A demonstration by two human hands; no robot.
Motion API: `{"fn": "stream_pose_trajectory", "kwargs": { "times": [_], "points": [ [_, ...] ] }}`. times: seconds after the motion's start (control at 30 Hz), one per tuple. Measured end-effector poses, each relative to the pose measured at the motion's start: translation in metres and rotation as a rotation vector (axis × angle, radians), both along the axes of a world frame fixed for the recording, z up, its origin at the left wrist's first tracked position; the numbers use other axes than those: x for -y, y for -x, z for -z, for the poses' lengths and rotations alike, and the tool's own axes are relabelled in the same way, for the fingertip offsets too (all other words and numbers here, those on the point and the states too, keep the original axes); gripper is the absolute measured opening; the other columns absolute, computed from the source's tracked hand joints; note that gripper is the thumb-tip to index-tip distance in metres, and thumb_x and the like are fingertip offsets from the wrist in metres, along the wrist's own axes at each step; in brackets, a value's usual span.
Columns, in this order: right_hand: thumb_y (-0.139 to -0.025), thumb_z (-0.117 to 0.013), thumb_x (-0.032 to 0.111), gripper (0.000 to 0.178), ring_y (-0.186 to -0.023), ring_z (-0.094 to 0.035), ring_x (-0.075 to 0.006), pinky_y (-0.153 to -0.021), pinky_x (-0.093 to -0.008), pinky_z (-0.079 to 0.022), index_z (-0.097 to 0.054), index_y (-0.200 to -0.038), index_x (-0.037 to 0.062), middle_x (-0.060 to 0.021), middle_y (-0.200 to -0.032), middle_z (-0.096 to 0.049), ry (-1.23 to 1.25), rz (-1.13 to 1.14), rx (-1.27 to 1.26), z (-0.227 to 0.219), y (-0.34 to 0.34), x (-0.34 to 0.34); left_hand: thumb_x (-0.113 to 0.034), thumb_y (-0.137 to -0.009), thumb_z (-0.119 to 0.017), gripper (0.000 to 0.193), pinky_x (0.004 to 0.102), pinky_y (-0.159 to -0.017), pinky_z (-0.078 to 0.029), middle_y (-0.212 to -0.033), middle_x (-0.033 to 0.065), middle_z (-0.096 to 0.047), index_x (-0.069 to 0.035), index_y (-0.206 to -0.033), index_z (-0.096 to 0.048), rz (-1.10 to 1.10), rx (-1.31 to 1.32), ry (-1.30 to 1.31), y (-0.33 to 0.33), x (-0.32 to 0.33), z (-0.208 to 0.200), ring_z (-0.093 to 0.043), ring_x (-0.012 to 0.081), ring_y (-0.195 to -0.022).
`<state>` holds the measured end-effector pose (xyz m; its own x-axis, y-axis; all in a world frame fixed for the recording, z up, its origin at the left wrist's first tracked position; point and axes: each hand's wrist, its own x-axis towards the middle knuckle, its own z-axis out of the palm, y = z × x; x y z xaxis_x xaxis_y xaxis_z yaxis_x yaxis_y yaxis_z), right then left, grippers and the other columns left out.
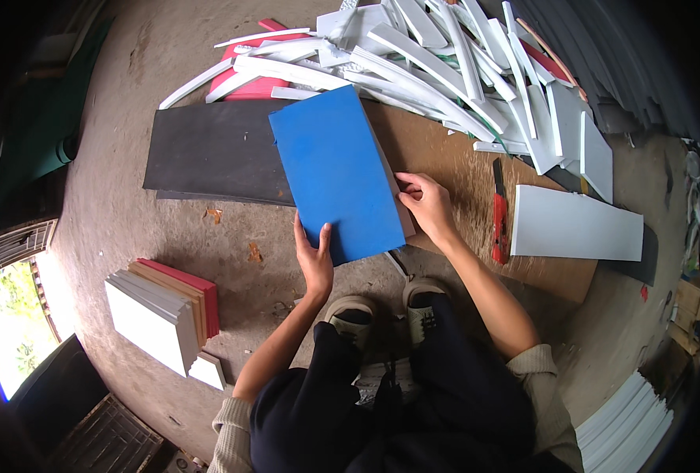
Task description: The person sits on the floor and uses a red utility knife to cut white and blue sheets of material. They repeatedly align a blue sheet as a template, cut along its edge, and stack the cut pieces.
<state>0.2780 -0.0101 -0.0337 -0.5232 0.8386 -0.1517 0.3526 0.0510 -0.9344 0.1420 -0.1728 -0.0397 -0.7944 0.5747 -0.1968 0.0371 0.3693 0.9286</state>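
Note:
A blue rectangular board [338,169], like foam sheet, is held up tilted in front of me, with a paler layer showing along its right edge. My left hand [314,256] is closed on its lower left part, the thumb on the blue face and the fingers partly hidden at the edge. At the right edge my right hand [425,201] is closed, its thumb and fingertips bent against the side of the board. Right of that hand, a red utility knife [500,217] with a dark blade lies on the brown board [555,272].
White offcut strips [421,67] lie heaped at the far side, over a pink-red sheet [259,83]. A black sheet [216,150] is at left and a white panel [574,225] at right. Stacked sheets [156,319] stand at lower left; more white sheets [630,426] are at lower right.

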Motion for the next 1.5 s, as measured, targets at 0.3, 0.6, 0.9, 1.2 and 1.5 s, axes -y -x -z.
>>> {"fn": "stream_pose_trajectory", "kwargs": {
  "times": [0.3, 0.6, 0.9, 1.2, 1.5],
  "points": [
    [-0.071, -0.061, -0.006, 0.034, -0.072, -0.057, -0.0121, -0.065, -0.0227, -0.048, -0.058, -0.104, 0.0015, -0.0081, -0.093, -0.06, -0.013, -0.02, -0.023, 0.004, -0.002, 0.0, -0.029, -0.085, -0.055, 0.061, 0.0352, -0.095, -0.031, -0.125, 0.0221, -0.041, 0.001, -0.13, -0.028, 0.022, -0.051, 0.112, -0.005, -0.006, -0.013, -0.04, 0.0274, -0.116],
    [-0.07, -0.06, -0.006, 0.033, -0.071, -0.058, -0.0144, -0.065, -0.0245, -0.049, -0.058, -0.103, 0.0012, -0.0096, -0.094, -0.059, -0.022, -0.017, -0.061, 0.006, -0.005, -0.001, -0.029, -0.087, -0.053, 0.059, 0.0367, -0.097, -0.029, -0.126, 0.0221, -0.04, 0.001, -0.131, -0.026, 0.052, -0.09, 0.144, -0.006, -0.01, -0.006, -0.038, 0.0288, -0.118],
    [-0.07, -0.06, -0.006, 0.033, -0.069, -0.058, -0.0164, -0.065, -0.026, -0.048, -0.058, -0.102, 0.0009, -0.0106, -0.091, -0.059, -0.016, -0.023, -0.077, 0.005, -0.005, -0.002, -0.026, -0.088, -0.051, 0.054, 0.0319, -0.094, -0.031, -0.122, 0.0165, -0.042, 0.003, -0.128, -0.03, 0.029, -0.105, 0.121, -0.008, -0.009, -0.003, -0.041, 0.0218, -0.111],
    [-0.071, -0.06, -0.007, 0.034, -0.073, -0.059, -0.0147, -0.066, -0.0245, -0.05, -0.057, -0.104, 0.0012, -0.0102, -0.094, -0.059, -0.011, -0.069, -0.05, 0.009, -0.008, -0.006, -0.031, -0.086, -0.053, 0.062, 0.0368, -0.097, -0.028, -0.126, 0.023, -0.038, 0.004, -0.129, -0.026, 0.055, -0.157, 0.153, -0.01, -0.012, -0.005, -0.037, 0.0294, -0.117],
    [-0.073, -0.059, -0.006, 0.032, -0.076, -0.059, -0.0139, -0.069, -0.0238, -0.051, -0.057, -0.104, 0.0011, -0.0092, -0.095, -0.059, -0.005, -0.081, -0.041, 0.008, -0.009, -0.008, -0.031, -0.086, -0.052, 0.062, 0.0383, -0.096, -0.029, -0.124, 0.0242, -0.039, 0.004, -0.129, -0.024, 0.055, -0.175, 0.193, -0.016, -0.014, -0.008, -0.038, 0.0315, -0.116]
  ]
}}
